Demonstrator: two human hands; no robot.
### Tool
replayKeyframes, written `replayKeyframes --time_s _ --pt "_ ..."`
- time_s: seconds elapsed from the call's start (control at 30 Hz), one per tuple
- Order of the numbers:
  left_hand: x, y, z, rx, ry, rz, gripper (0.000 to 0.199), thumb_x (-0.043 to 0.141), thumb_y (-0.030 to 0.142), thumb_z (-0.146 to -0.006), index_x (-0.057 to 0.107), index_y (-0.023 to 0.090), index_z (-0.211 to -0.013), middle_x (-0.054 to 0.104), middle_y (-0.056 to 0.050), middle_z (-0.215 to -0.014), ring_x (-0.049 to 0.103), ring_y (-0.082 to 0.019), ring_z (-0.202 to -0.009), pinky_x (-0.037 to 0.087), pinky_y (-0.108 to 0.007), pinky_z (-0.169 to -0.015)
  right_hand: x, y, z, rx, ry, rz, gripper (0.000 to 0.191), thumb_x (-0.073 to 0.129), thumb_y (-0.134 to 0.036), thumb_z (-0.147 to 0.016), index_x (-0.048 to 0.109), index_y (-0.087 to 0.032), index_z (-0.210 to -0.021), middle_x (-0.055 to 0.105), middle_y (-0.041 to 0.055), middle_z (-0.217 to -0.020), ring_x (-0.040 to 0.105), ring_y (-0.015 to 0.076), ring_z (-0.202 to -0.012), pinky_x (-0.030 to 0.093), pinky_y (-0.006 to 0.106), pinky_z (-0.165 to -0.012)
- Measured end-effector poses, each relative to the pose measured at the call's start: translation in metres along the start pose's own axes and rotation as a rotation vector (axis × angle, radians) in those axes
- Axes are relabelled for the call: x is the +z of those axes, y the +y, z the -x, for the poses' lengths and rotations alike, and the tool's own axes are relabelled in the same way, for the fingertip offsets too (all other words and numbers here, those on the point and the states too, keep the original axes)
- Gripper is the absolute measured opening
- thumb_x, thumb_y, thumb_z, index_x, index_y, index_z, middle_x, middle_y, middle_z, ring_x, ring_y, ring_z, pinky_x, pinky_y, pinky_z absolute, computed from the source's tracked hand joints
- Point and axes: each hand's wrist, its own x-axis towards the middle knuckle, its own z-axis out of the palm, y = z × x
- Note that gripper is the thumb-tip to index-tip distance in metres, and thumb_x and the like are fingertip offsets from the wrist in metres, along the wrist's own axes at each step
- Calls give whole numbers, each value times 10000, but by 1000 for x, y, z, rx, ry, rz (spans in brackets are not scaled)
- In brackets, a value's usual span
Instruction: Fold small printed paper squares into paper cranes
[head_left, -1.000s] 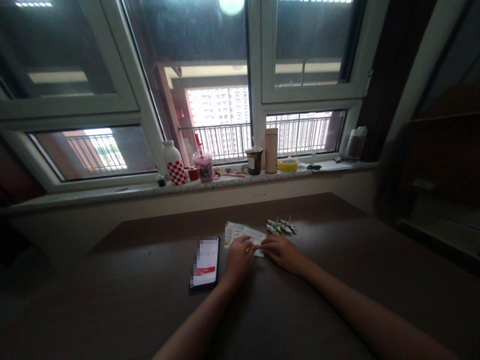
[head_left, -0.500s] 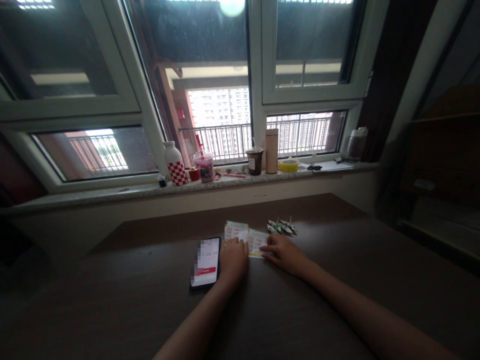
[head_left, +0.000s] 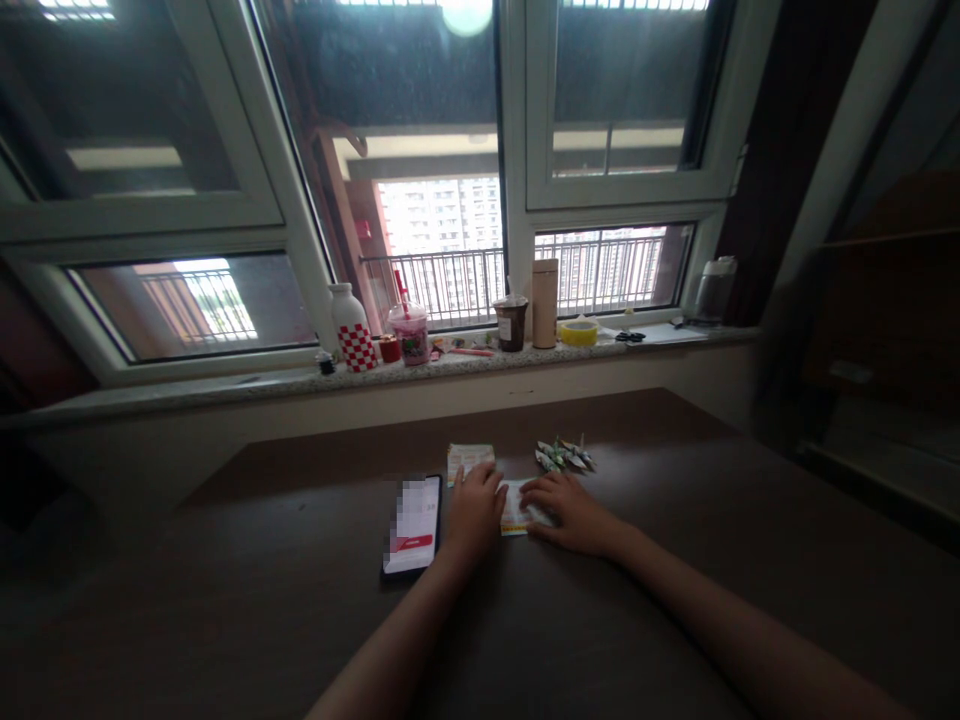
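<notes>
Two printed paper sheets lie on the dark table [head_left: 300,600]. My left hand [head_left: 476,508] rests between them, its fingertips over the lower edge of the upper-left sheet [head_left: 470,460] and its thumb side by the nearer sheet [head_left: 515,520]. My right hand [head_left: 571,512] lies with fingers spread on the right part of that nearer sheet, covering much of it. Just left of my left hand is a phone [head_left: 414,525] with a lit screen. Beyond my right hand sits a small pile of folded green and white pieces [head_left: 564,455].
On the windowsill [head_left: 457,362] stand a checkered bottle [head_left: 352,330], a pink drink cup [head_left: 410,333], a dark drink cup [head_left: 511,325] and a tan flask [head_left: 544,303]. Yellow tape [head_left: 578,333] and black scissors [head_left: 630,337] lie farther right.
The right sheet has moved nearer to me and away from the left sheet. My right hand now covers more of it, and my left hand has shifted slightly right.
</notes>
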Motion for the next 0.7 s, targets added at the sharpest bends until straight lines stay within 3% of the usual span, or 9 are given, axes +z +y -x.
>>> replayKeyframes --time_s 0.07,0.17,0.37,0.53,0.7 --pt "-4 2 0 48 -112 54 277 459 291 -955 727 224 -974 710 -54 -1143 616 -204 -1107 278 -454 -1150 -2 0 0 -1 -13 2 358 684 -401 -812 649 -276 -1146 627 39 -1262 482 283 -1191 353 460 -1044" --pt "-10 2 0 97 -247 88 268 519 378 -927 744 232 -916 747 -42 -1019 648 -201 -1019 248 -441 -1156 -3 2 -2 13 -38 -15 415 719 -438 -781 659 -288 -1163 624 38 -1286 477 301 -1215 342 473 -1047" --pt "-30 -2 -4 146 -435 140 399 640 588 -780 733 265 -996 730 -37 -1124 631 -252 -1103 243 -434 -1147 -3 9 -3 18 -47 -22 229 618 -353 -886 721 -301 -1084 673 39 -1227 561 269 -1156 352 446 -1018" --pt "-41 3 -5 97 -462 57 250 561 419 -852 737 247 -898 751 -48 -1023 656 -235 -1026 348 -405 -1065 -3 9 -4 21 -2 -4 196 586 -310 -912 751 -268 -1009 692 66 -1093 614 227 -1031 394 393 -953" --pt "-38 3 -6 6 -429 23 321 456 376 -908 720 193 -908 746 -102 -960 677 -237 -937 471 -322 -840 2 13 -6 68 76 -46 197 561 -265 -918 733 -186 -864 717 50 -849 642 195 -853 427 354 -901"
